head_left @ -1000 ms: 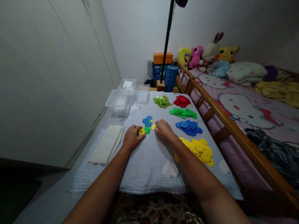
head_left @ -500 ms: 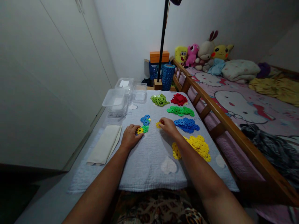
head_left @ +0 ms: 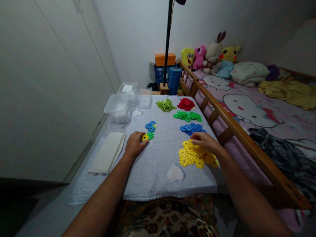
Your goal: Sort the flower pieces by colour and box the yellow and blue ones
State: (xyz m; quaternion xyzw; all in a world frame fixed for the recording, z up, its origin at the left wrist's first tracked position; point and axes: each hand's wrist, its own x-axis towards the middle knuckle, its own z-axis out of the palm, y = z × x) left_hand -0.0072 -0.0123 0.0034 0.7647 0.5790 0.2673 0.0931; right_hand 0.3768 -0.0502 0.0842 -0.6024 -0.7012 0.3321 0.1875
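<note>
On the cloth-covered table, my left hand (head_left: 134,144) is closed at its thumb and forefinger around the edge of a yellow snowflake disc (head_left: 145,138). That disc touches a green snowflake disc (head_left: 150,135), with several blue snowflake discs (head_left: 150,126) just beyond. Whether they interlock is too small to tell. My right hand (head_left: 203,141) is over the pile of yellow snowflake discs (head_left: 191,156), its fingertips pinched on a yellow disc (head_left: 190,143) at the pile's far edge. The hand and forearm cover part of that pile and the near side of the blue pile (head_left: 190,128).
Green (head_left: 187,116), red (head_left: 186,104) and lime-green (head_left: 166,105) disc piles lie toward the back. Clear plastic boxes (head_left: 120,110) and a folded beige cloth (head_left: 106,153) occupy the left side. A wooden bed rail (head_left: 229,123) runs along the right edge.
My right hand has moved right, from the middle of the table to the yellow pile, its fingers still pinched. My left hand stays on its yellow disc. The whole view has shifted slightly.
</note>
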